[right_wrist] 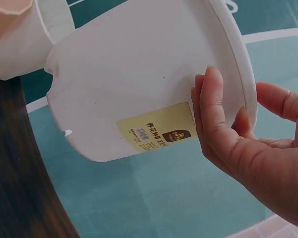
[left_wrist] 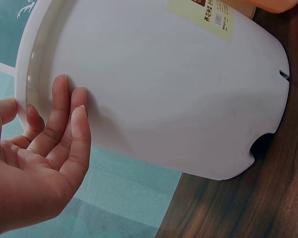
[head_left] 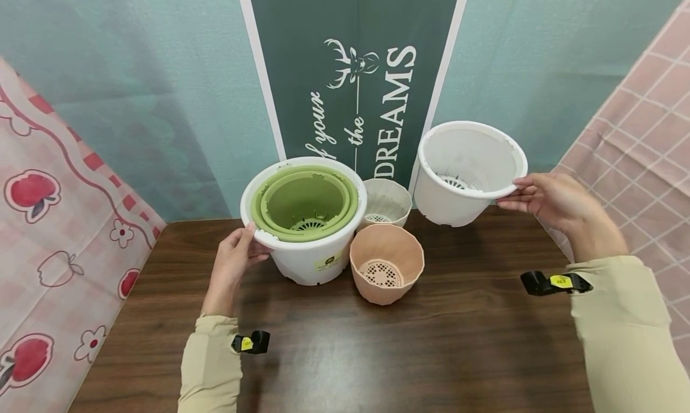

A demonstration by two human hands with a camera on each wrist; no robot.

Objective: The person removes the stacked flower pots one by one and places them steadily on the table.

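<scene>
Beyond and right of the peach pot (head_left: pixel 387 260), the single white pot (head_left: pixel 450 199) looks light and stiff, best held by its rim; the right hand (head_left: pixel 552 202) pinches there, the pot's body on the peach-pot side. Left of the peach pot, the left hand (head_left: pixel 233 258) pinches the nested pots' (head_left: pixel 300 262) rim.

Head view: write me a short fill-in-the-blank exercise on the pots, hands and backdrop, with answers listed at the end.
1. The right hand grips the empty white pot by its ____.
2. The left hand holds a larger-looking stack: an outer white pot whose inner pots are colored ____.
3. The peach pot stands in ____ of the small off-white pot.
4. In capitals, the dark green panel reads ____.

Missing words: rim; green; front; DREAMS.
</scene>
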